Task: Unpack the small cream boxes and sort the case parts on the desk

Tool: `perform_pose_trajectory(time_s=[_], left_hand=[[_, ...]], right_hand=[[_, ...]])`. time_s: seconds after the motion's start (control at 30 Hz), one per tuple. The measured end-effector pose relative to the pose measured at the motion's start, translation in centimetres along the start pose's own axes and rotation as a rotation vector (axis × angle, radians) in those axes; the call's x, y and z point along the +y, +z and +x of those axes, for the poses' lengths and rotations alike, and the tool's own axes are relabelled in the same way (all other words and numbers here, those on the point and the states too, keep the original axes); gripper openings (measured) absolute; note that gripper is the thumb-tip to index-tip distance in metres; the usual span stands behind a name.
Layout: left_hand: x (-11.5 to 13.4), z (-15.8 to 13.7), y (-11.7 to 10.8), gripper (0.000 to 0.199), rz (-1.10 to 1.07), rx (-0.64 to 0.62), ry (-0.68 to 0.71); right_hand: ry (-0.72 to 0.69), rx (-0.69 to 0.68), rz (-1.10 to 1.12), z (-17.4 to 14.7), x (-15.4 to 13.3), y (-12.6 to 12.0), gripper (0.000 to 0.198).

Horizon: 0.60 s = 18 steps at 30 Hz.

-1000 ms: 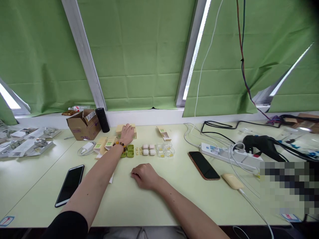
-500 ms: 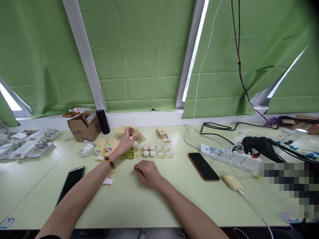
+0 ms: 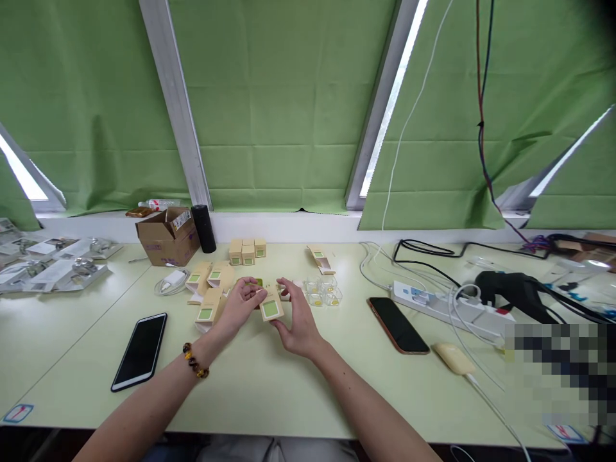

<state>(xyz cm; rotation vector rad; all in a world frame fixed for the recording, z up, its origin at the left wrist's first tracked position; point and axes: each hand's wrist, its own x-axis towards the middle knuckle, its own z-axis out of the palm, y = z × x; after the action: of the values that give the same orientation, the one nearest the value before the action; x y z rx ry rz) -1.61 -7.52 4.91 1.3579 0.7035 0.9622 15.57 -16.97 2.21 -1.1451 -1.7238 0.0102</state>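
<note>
A small tan cardboard box (image 3: 271, 304) with a green window is held between my two hands above the table. My left hand (image 3: 239, 304), with a beaded bracelet at the wrist, has its thumb against the box's left edge, its fingers curled. On the other side, the thumb and fingers of my right hand (image 3: 299, 319) close around the right edge. Behind my hands, a green piece (image 3: 259, 282) shows only in part. Clear plastic cups (image 3: 323, 292) with yellow marks stand right of the box. More flat tan boxes (image 3: 206, 308) lie left of my left hand.
Small upright boxes (image 3: 248, 251) stand at the back, and one unfolded box (image 3: 320, 259) lies to their right. Phones lie at left (image 3: 140, 350) and right (image 3: 398, 325). A power strip (image 3: 447, 308) with cables, a carton (image 3: 168, 237) and a black cylinder (image 3: 203, 229) are also here.
My left hand has brought the box back toward me from the rear of the table. My right hand has risen from the tabletop and taken its right edge. The view has shifted slightly.
</note>
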Motion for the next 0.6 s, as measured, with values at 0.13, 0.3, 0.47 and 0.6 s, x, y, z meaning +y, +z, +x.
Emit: perform_pose_trajectory(time_s=[0.13, 0.3, 0.47, 0.6], left_hand=[[-0.7, -0.6, 0.1, 0.054, -0.109, -0.084, -0.015], [-1.6, -1.7, 0.1, 0.049, -0.153, -0.233, -0.053], [-2.3, -2.2, 0.2, 0.049, -0.238, -0.419, -0.174], [-2.3, -2.2, -0.1, 0.049, -0.273, -0.438, -0.165]], right_hand=[[0.061, -0.011, 0.068, 0.2, 0.0, 0.3, 0.077], [0.086, 0.077, 0.115, 0.3, -0.1, 0.2, 0.065], [0.044, 0.106, 0.1, 0.2, -0.1, 0.3, 0.067], [0.032, 0.088, 0.087, 0.0, -0.2, 0.4, 0.072]])
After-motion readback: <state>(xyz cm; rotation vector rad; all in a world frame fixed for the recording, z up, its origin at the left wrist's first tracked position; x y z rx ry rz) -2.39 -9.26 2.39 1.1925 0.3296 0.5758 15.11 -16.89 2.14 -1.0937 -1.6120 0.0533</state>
